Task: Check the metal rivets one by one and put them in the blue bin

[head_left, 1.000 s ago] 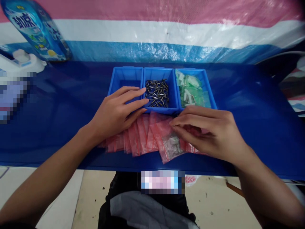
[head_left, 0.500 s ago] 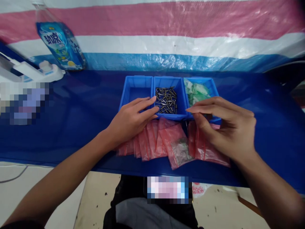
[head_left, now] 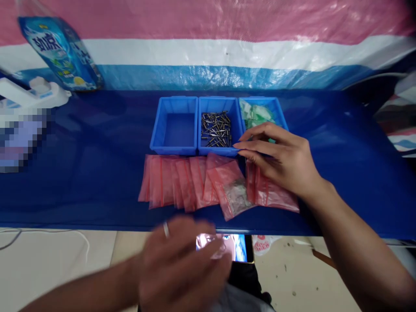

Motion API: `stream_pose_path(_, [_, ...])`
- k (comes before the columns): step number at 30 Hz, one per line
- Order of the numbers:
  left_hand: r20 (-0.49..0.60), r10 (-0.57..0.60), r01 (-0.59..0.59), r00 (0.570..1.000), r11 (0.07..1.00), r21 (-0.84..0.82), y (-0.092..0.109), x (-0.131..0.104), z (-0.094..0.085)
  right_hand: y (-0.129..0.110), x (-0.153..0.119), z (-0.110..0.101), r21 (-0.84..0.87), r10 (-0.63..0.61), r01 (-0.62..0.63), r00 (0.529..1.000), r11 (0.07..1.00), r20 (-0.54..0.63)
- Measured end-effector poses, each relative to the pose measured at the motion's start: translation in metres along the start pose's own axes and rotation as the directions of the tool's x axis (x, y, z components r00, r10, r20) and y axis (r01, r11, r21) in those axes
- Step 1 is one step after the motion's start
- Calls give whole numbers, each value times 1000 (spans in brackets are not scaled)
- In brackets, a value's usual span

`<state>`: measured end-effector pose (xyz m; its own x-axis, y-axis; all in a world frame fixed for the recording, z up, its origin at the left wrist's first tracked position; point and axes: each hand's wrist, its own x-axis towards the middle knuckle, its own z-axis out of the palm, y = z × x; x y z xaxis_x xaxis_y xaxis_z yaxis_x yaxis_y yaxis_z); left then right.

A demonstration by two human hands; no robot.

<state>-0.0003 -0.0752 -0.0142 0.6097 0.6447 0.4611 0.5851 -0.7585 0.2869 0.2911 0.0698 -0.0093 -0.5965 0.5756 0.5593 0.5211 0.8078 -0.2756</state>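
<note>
Three blue bins stand side by side: the left bin (head_left: 173, 150) holds nothing, the middle bin (head_left: 219, 151) holds many small metal pins (head_left: 216, 130), the right bin (head_left: 281, 113) holds green-and-white packets (head_left: 256, 113). Red zip bags (head_left: 165, 180) lie in an overlapping row before them; one bag (head_left: 235, 195) has greyish contents. My right hand (head_left: 279, 158) is over the front of the right bin, fingertips pinched near the middle bin's front right corner; anything between them is too small to make out. My left hand (head_left: 185, 264), blurred, is below the table's front edge, near my lap.
At the back left stand a blue-labelled bottle (head_left: 60, 54) and a white power strip (head_left: 48, 97). A lit phone (head_left: 240, 247) lies below the table edge (head_left: 97, 225). A striped sheet (head_left: 227, 52) hangs behind. Dark and striped items are at the far right.
My left hand has moved from the left and middle bins down toward my lap. My right hand has shifted slightly left in view. The camera view has shifted, moving the bins up and left.
</note>
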Motion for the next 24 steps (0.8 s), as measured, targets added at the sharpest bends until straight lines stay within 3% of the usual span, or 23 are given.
stream_pose_path(2, [8,27,-27,1000,1000,3,34,-42,16,0,1,0,-4,-10,10,1000,1000,-2])
stream_pose_path(3, [-14,-18,18,1000,1000,14,44,-61,26,0,1,0,-11,-12,12,1000,1000,4])
stream_pose_path(5, [-14,-225,225,974,972,73,50,-93,48,-1,2,1,-17,-25,25,1000,1000,3])
stream_pose_path(8, [58,-463,452,884,881,141,44,-119,79,-1,2,2,-18,-28,28,1000,999,-10])
stream_pose_path(10, [133,-516,500,846,855,136,41,-124,94,-2,1,3,-24,-8,8,1000,1000,-7])
stream_pose_path(14, [279,-498,494,821,865,89,37,-115,111,-3,1,3,-9,18,-18,1000,1000,13])
stream_pose_path(19, [385,-450,481,806,877,18,22,-109,112,-3,1,3,2,13,-13,1000,1000,-5])
stream_pose_path(24, [418,-452,507,788,861,-25,15,-112,113,-3,2,2,-21,2,-2,1000,1000,8])
